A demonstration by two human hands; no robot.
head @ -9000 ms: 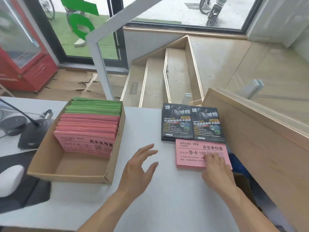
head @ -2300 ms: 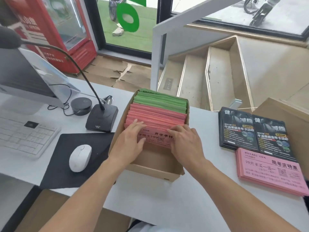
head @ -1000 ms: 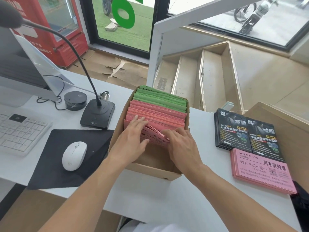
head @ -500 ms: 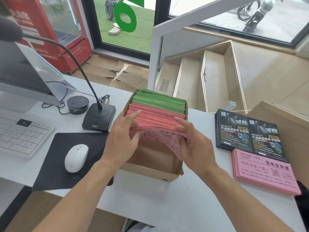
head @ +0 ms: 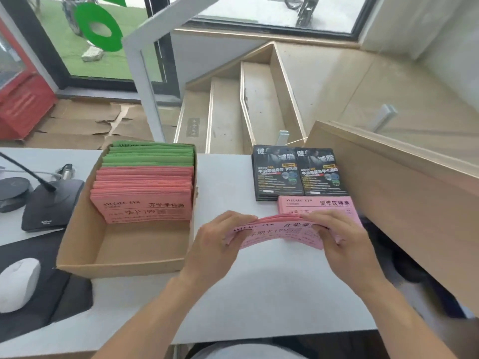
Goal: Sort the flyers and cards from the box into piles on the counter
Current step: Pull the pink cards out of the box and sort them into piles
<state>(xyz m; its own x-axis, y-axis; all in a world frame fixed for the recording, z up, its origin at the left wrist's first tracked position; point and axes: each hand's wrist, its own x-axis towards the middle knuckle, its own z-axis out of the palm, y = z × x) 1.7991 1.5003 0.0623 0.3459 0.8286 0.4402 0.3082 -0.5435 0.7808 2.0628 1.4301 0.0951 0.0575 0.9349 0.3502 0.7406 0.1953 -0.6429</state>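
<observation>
Holding one pink bundle, two hands

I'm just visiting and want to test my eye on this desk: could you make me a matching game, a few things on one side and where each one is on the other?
Things:
1. green flyers
2. black flyers
3. pink bundle
4. mouse

Places:
A. on the dark mat at the left
B. held between both hands
C. at the back of the box
D. on the counter, right of the box

Pairs: 1-C, 2-D, 3-B, 4-A
</observation>
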